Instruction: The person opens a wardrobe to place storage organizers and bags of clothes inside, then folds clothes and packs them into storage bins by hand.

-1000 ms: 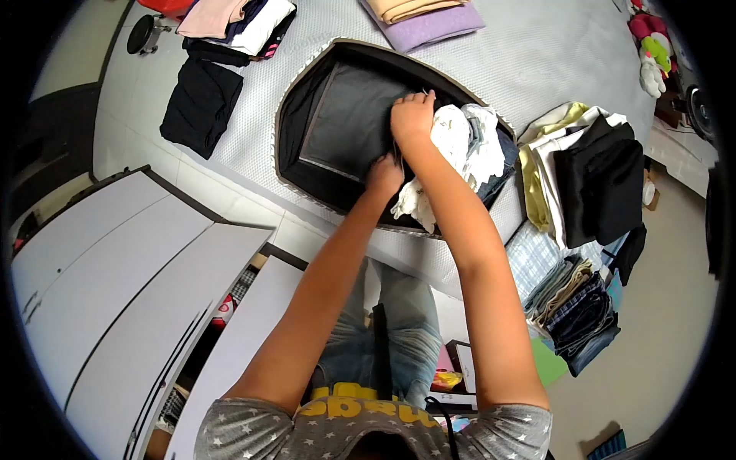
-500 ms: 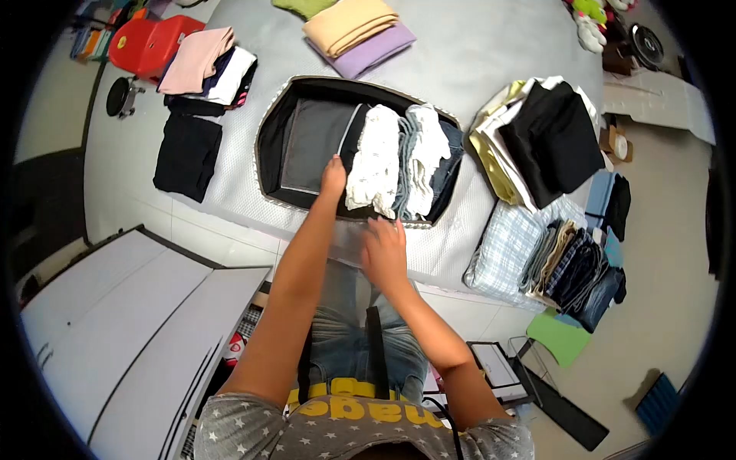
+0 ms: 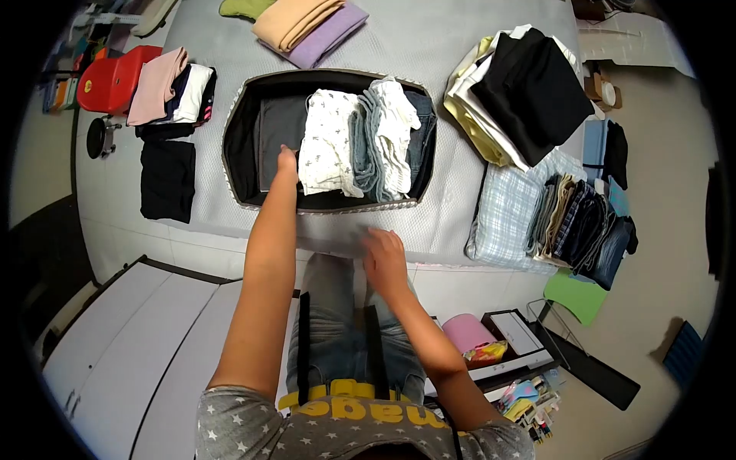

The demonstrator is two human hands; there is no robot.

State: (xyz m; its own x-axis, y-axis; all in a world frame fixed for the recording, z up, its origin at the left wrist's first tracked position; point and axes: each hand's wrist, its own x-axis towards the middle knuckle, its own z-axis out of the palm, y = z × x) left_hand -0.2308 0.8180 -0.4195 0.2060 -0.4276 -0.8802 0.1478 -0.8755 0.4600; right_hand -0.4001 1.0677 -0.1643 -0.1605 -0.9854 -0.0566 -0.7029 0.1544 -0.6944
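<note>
An open fabric storage box [image 3: 238,201] with a black lining lies on the bed. My left hand [image 3: 287,162] is inside it, edge-on, against the left side of a white patterned garment [image 3: 328,142]; its fingers are mostly hidden. Right of that garment stand folded grey-blue denim [image 3: 366,146], a white garment [image 3: 395,138] and dark blue jeans [image 3: 419,138]. A grey panel [image 3: 277,126] shows in the box's left part. Outside the box's front edge, my right hand [image 3: 386,262] hovers with slightly blurred fingers apart, holding nothing.
Folded black cloth [image 3: 167,180] and a stack topped with pink cloth [image 3: 159,88] lie left. Yellow [image 3: 297,23] and purple [image 3: 330,38] folded cloths lie behind. Right are a black-topped clothes pile [image 3: 533,88] and a plaid-sided container [image 3: 502,218] of upright folded clothes.
The view has shifted. My left hand has moved left within the box, and the white patterned garment spreads further left, covering more of the grey panel. My right hand stays outside the front edge.
</note>
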